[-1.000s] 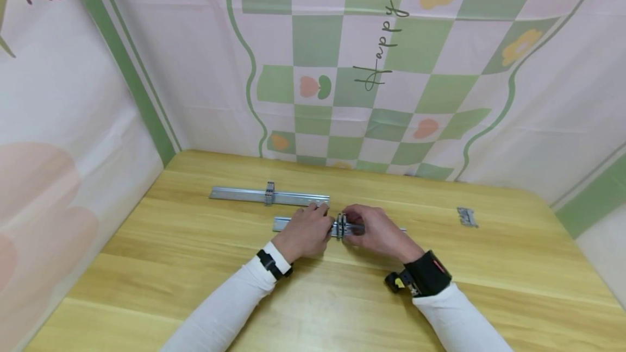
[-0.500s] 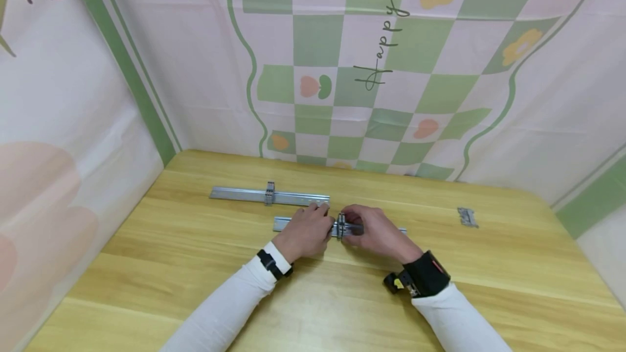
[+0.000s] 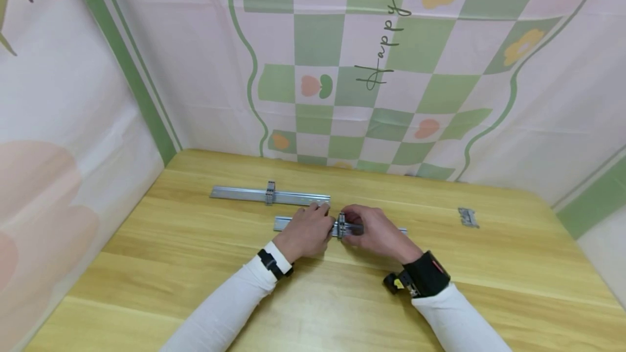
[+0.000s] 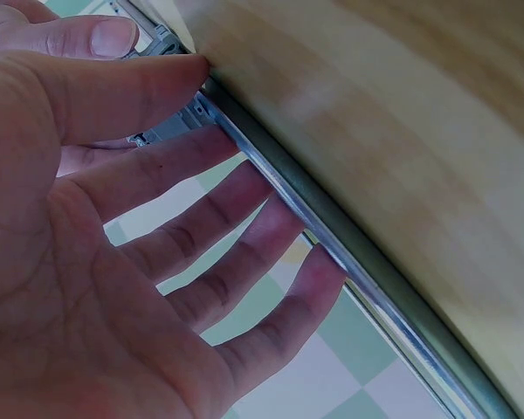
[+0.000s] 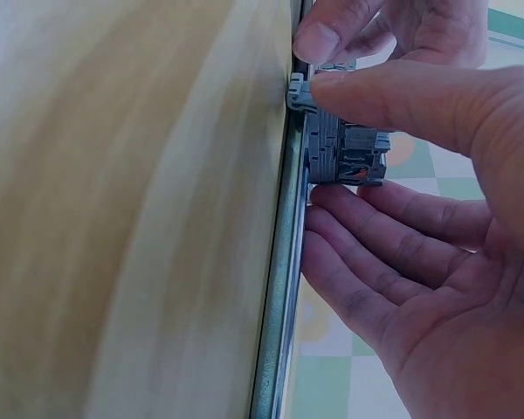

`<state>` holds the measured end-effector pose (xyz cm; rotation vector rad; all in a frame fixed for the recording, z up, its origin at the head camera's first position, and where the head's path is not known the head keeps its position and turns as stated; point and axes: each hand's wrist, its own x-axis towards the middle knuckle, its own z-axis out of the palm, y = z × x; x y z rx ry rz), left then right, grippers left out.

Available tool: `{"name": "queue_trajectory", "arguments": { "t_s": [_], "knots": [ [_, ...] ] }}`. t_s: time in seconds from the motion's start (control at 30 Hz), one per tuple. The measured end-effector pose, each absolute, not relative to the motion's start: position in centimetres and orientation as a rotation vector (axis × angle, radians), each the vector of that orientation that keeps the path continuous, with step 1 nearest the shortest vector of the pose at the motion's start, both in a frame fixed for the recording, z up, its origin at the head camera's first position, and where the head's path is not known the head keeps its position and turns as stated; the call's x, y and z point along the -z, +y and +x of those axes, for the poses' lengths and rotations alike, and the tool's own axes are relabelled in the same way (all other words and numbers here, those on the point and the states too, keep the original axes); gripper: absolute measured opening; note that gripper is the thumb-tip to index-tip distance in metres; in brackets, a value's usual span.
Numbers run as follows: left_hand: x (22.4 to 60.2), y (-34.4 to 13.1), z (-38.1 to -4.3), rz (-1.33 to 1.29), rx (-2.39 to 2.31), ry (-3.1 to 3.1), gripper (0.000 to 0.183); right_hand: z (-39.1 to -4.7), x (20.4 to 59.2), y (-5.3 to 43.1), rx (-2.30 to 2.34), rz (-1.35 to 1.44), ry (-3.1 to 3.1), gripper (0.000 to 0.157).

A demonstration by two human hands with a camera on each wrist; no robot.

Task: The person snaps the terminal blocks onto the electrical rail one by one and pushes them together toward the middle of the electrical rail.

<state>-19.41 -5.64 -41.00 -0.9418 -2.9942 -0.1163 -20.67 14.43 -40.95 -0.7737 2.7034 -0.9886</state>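
In the head view a metal DIN rail (image 3: pixel 283 223) lies under both hands, with grey terminal blocks (image 3: pixel 341 225) standing on it between them. My left hand (image 3: pixel 305 231) lies across the rail, its thumb on the near edge and fingertips along the metal, holding it just left of the blocks. With thumb and fingers my right hand (image 3: pixel 375 232) pinches the terminal blocks, whose stacked grey bodies (image 5: pixel 336 144) show in the right wrist view. Much of the rail is hidden beneath the hands. In the left wrist view, the left fingertips touch the rail (image 4: pixel 323 231).
Behind the hands, to the left, lies a second DIN rail (image 3: pixel 239 194) carrying terminal blocks (image 3: pixel 270 193). Several loose grey pieces (image 3: pixel 468 217) lie on the wooden table (image 3: pixel 146 265) at the right. A patterned cloth (image 3: pixel 313 42) hangs along the table's back edge.
The gap between the terminal blocks on the near rail has closed; the right-hand block has slid slightly left against the other. The left hand has stayed in place.
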Motion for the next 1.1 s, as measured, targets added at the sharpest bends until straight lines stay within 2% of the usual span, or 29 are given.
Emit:
{"name": "queue_trajectory", "arguments": {
  "t_s": [1.1],
  "knots": [
    [40.93, -5.61, -19.4, -0.939, 0.124, -3.0, 0.024, -20.56, 40.83, 14.52, 0.997, -0.795, 2.697, 0.055]
  ]
}}
